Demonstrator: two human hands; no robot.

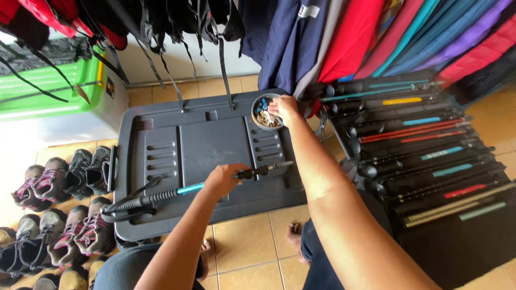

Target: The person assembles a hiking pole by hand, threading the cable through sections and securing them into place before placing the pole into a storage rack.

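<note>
Rows of hiking shoes (59, 215) line the tiled floor (252, 236) at the far left, beside a green plastic crate (48, 86) set against the wall, as a person seated over a grey plastic bin lid (209, 145) works on a trekking pole (183, 189). The pole lies across the lid's near half, its black grip and strap hanging past the near left corner, its blue shaft running right to a black-and-silver tip section that ends near the lid's right edge. The left hand (224, 180) is clamped around the pole about midway along, fingers curled over the shaft just past the blue part. Farther right, at the lid's far right corner, the right hand (284, 109) reaches into a small round tin (265, 113) holding blue and pale small parts; its fingertips are down among them, and whether they are pinched on a piece cannot be told. Black straps (161, 59) dangle above the lid. To the right, jackets (349, 37) in navy, red, teal and purple hang over a rack of folded trekking poles (424, 145) laid in rows.
</note>
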